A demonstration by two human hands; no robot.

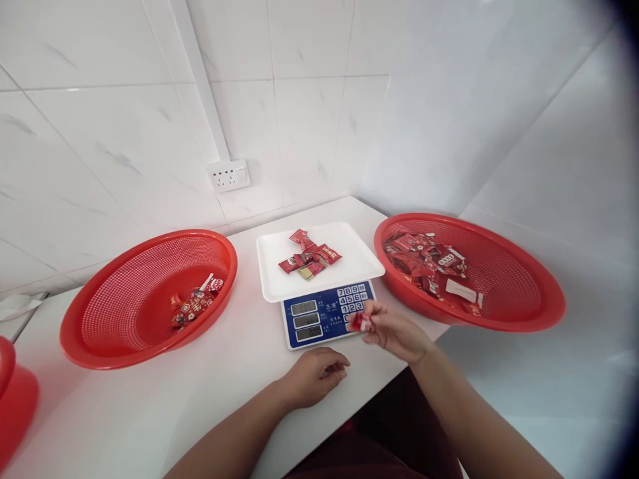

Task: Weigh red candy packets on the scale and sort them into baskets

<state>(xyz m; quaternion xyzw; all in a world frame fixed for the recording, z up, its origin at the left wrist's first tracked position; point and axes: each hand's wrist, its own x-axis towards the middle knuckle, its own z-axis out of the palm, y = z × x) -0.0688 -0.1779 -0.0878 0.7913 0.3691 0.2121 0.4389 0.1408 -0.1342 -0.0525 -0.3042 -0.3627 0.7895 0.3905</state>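
Between the fingertips of my right hand [394, 330] is a small red packet [358, 322], held over the lower right corner of the blue keypad panel [327, 313] of a digital scale. My left hand [317, 377] rests on the table just in front of the scale, fingers loosely curled and apart, with nothing visible in it. On the scale's white tray [272, 266] lies a small pile of red packets [309, 256]. The right red basket [519, 293] holds many similar packets [424, 263]. A smaller heap of packets [194, 305] sits in the left red basket [114, 313].
The white table [219, 392] meets a tiled wall behind and another wall at the right. A wall socket [228, 175] is above the back edge. Part of another red container [14, 406] shows at the far left. The right basket overhangs the table's right edge.
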